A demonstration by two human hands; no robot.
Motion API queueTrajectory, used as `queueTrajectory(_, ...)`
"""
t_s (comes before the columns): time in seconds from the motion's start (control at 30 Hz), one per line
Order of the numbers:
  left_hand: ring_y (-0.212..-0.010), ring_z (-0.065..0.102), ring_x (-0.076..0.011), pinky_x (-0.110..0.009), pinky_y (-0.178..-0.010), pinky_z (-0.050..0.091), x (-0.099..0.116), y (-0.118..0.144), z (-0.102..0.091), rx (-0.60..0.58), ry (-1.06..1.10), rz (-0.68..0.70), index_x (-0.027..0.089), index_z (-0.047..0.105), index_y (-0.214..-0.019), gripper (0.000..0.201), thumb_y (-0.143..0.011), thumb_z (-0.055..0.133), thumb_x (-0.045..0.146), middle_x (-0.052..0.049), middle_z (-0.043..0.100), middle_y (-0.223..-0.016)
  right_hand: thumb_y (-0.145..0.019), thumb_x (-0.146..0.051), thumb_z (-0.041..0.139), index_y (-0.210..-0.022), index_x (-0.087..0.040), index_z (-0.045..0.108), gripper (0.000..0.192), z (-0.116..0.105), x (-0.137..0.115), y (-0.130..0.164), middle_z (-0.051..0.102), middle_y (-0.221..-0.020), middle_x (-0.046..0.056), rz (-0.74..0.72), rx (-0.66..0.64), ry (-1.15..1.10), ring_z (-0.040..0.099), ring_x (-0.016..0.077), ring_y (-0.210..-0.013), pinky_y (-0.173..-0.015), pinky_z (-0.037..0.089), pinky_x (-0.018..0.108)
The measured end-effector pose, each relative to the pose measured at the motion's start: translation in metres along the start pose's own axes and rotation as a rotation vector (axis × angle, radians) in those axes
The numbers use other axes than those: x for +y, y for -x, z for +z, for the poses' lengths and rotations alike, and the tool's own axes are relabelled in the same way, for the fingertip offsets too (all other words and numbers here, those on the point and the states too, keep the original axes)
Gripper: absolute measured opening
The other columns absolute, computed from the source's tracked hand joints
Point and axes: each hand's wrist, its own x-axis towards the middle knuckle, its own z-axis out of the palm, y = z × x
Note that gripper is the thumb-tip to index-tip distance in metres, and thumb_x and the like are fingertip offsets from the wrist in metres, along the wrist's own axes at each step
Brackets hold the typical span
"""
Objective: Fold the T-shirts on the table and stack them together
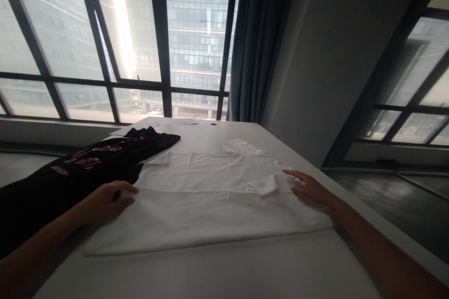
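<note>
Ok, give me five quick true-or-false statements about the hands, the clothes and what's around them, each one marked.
1. The left hand is at the left side of the white T-shirt. True.
2. The black garment bears pink print. True.
3. The right hand is on the black garment. False: the right hand is at the right side of the white T-shirt.
4. The white T-shirt lies on a white table. True.
5. The curtain is bright red. False: dark blue.
</note>
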Motion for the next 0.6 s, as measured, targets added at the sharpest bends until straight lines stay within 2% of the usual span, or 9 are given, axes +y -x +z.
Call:
queueTrajectory(0.1,-0.104,0.064,-0.0296,-0.035,-0.096,0.047,0.001,-0.001,0.000,-0.005,0.025,0.064,0.025,0.076,-0.103,0.055,-0.073,0.065,0.069,-0.008,0.072,-0.112,-0.070,-0.033,0.059,-0.093,-0.021,0.077,0.032,-0.001,-0.018,0.001,0.070,-0.116,0.011,-0.084,-0.087,0.165,0.062,0.0301,-0.112,-0.103,0.044,0.040)
queueTrajectory(0.2,-0.108,0.063,-0.0312,-0.037,-0.100,0.045,0.005,-0.001,0.000,-0.066,0.029,0.019,0.025,0.076,-0.107,0.062,-0.070,0.065,0.073,-0.009,0.072,-0.116,-0.079,-0.040,0.052,-0.075,-0.021,0.072,0.029,-0.001,-0.022,0.002,0.072,-0.092,0.010,-0.062,-0.067,0.276,0.066,0.0265,-0.090,-0.086,0.049,0.037)
queueTrajectory(0.3,-0.102,0.065,-0.0309,-0.036,-0.095,0.048,0.008,0.000,-0.002,-0.086,-0.008,-0.014,0.023,0.077,-0.106,0.065,-0.068,0.064,0.074,-0.010,0.073,-0.110,-0.082,-0.047,0.049,-0.077,-0.021,0.068,0.033,0.000,-0.017,0.001,0.071,-0.081,0.008,0.035,-0.072,0.335,0.064,0.0229,-0.077,-0.071,0.047,0.032)
queueTrajectory(0.37,-0.099,0.065,-0.0304,-0.035,-0.092,0.049,0.010,0.000,-0.003,-0.077,-0.050,-0.023,0.023,0.078,-0.105,0.063,-0.069,0.062,0.072,-0.010,0.073,-0.106,-0.079,-0.057,0.054,-0.089,-0.020,0.068,0.041,0.001,-0.010,0.000,0.071,-0.079,0.007,0.126,-0.081,0.375,0.064,0.0231,-0.073,-0.066,0.046,0.031)
queueTrajectory(0.47,-0.097,0.066,-0.0303,-0.037,-0.091,0.049,0.011,0.001,-0.002,-0.058,-0.136,-0.038,0.023,0.077,-0.107,0.057,-0.073,0.059,0.067,-0.010,0.073,-0.106,-0.068,-0.067,0.062,-0.108,-0.019,0.066,0.062,0.004,0.000,-0.002,0.070,-0.079,0.007,0.245,-0.054,0.399,0.065,0.0251,-0.072,-0.063,0.046,0.032)
queueTrajectory(0.53,-0.101,0.065,-0.0312,-0.040,-0.095,0.047,0.011,0.001,0.001,-0.039,-0.194,-0.027,0.024,0.076,-0.109,0.055,-0.075,0.059,0.063,-0.010,0.072,-0.110,-0.067,-0.069,0.062,-0.104,-0.018,0.066,0.063,0.004,0.005,-0.003,0.070,-0.079,0.008,0.263,-0.052,0.360,0.065,0.0254,-0.072,-0.063,0.046,0.032)
queueTrajectory(0.6,-0.109,0.062,-0.0321,-0.041,-0.100,0.044,0.012,0.000,0.004,-0.019,-0.210,0.008,0.025,0.075,-0.110,0.053,-0.074,0.060,0.062,-0.010,0.070,-0.116,-0.065,-0.071,0.061,-0.087,-0.019,0.066,0.056,0.003,0.008,-0.005,0.068,-0.076,0.007,0.234,-0.098,0.311,0.064,0.0247,-0.070,-0.061,0.046,0.032)
